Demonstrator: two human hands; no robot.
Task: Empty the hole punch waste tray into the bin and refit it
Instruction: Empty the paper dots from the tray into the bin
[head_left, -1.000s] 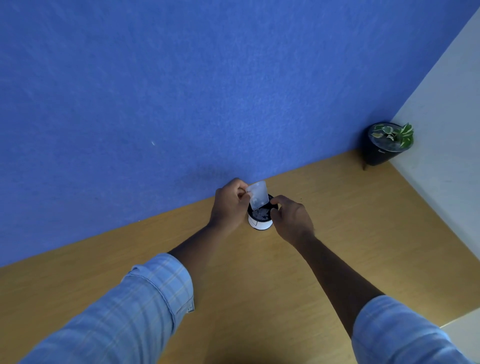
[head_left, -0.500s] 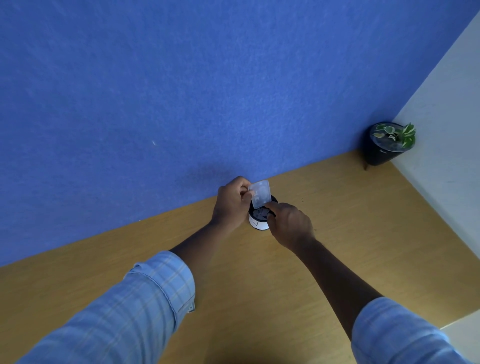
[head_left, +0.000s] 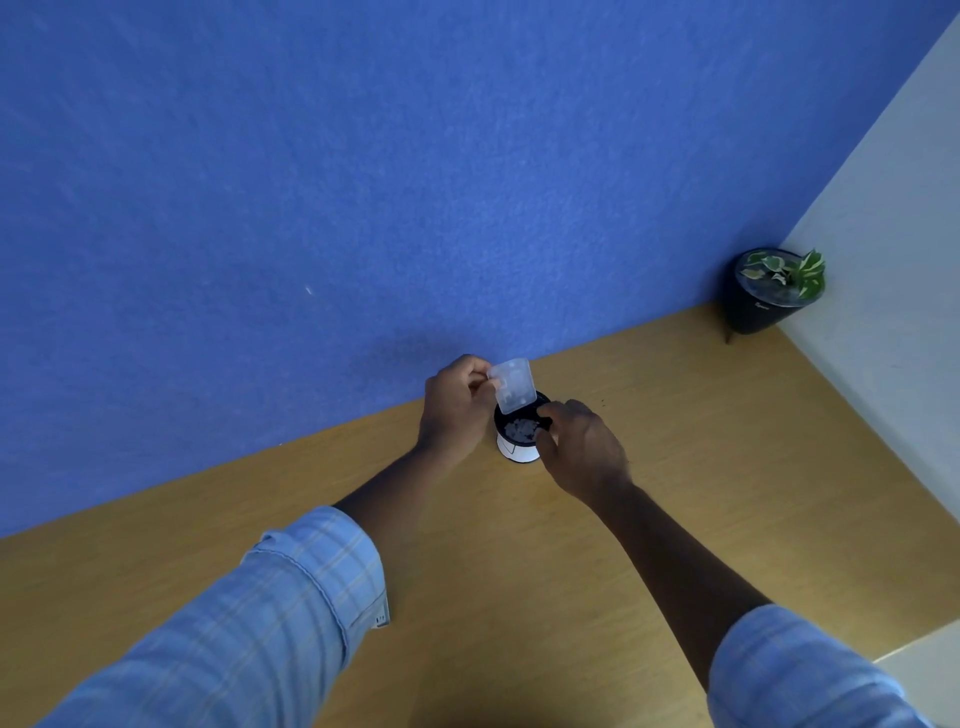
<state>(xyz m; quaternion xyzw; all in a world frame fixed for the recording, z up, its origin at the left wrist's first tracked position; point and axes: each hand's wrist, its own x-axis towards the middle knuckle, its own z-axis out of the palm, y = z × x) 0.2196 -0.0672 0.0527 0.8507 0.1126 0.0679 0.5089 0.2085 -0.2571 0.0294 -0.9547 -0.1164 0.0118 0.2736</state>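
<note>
A clear, frosted plastic rectangular waste tray (head_left: 513, 385) is held tilted directly above a small round bin (head_left: 519, 435) with a white wall and black rim; pale paper scraps (head_left: 521, 428) lie inside the bin.

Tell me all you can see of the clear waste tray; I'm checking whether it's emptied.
The waste tray is a small, shallow, translucent plastic rectangle with rounded corners. The left hand pinches its left edge, holding it tilted above the small bin, whose rim the right hand steadies. Pale scraps lie in the bin. Whether any remain in the tray cannot be told.
</note>
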